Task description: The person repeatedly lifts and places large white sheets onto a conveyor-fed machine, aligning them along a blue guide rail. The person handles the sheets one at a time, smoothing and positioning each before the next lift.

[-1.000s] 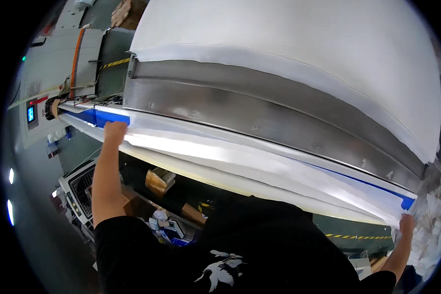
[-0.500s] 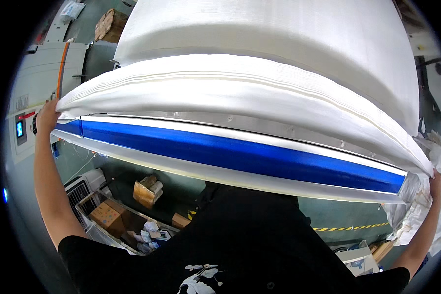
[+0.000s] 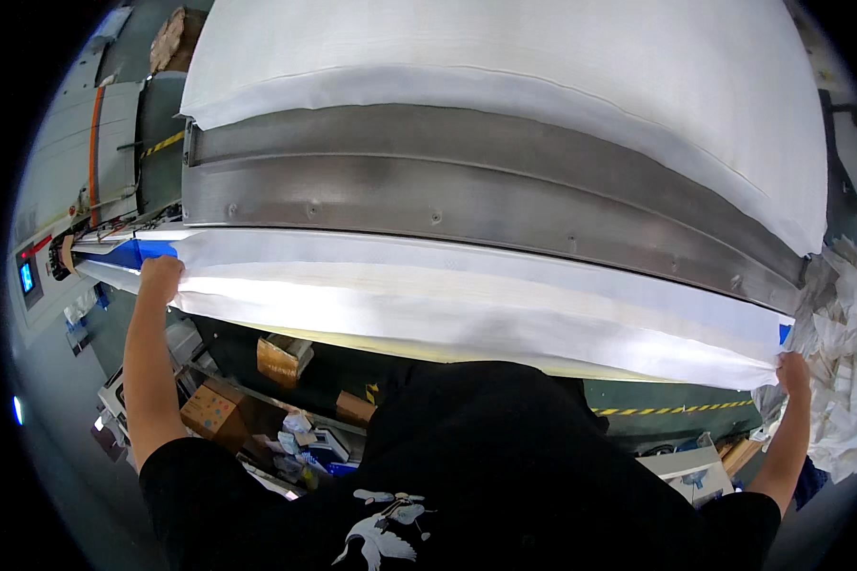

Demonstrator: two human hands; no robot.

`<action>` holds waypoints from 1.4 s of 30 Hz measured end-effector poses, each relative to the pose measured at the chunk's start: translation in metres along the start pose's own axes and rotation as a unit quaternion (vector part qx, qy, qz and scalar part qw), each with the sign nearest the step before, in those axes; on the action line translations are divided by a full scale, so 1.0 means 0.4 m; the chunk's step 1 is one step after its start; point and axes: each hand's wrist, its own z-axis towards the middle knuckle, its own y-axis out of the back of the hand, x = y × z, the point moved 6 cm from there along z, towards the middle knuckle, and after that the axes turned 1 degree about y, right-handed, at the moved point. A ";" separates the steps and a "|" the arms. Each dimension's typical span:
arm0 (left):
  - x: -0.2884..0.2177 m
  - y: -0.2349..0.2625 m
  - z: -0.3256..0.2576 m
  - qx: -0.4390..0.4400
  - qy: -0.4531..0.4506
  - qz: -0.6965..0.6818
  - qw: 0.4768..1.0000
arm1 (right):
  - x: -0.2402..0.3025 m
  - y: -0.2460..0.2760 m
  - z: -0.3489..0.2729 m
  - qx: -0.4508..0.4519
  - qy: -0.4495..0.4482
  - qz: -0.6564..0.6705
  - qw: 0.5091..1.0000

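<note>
A long white cloth (image 3: pixel 467 300) stretches across in front of me, lying along the padded front edge of a machine. My left hand (image 3: pixel 163 276) is closed on its left end, close to a strip of blue surface (image 3: pixel 156 249) that still shows there. At the far right my right hand (image 3: pixel 792 371) grips the cloth's other end, just below a small blue patch (image 3: pixel 784 333). Behind the cloth runs a bare grey metal plate (image 3: pixel 433 186) with screws. Beyond that, a wide white sheet of fabric (image 3: pixel 514 57) covers the machine bed.
At the left stands a machine cabinet with a small lit screen (image 3: pixel 27 277). Crumpled white fabric (image 3: pixel 843 352) hangs by my right hand. Below left, a cart holds a cardboard box (image 3: pixel 217 412) and mixed items. Yellow-black tape (image 3: pixel 676 409) marks the green floor.
Both hands have drawn the folded white cloth toward me off the metal plate and over the blue front strip, now mostly covered. My left hand has also moved inward to the right.
</note>
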 end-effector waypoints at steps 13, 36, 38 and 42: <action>-0.125 -0.024 0.153 0.128 -0.036 0.048 0.990 | -0.007 -0.195 0.000 -0.010 0.024 -0.076 0.997; 0.099 -0.058 0.102 0.184 0.295 -0.020 0.937 | 0.014 -0.175 0.028 -0.041 -0.013 0.059 0.997; 0.082 -0.012 0.094 0.106 0.249 -0.038 0.962 | 0.020 -0.189 0.030 -0.041 -0.012 0.063 0.997; -0.020 0.109 0.073 -0.044 0.120 -0.118 0.985 | 0.025 -0.237 0.044 -0.018 -0.001 0.066 0.998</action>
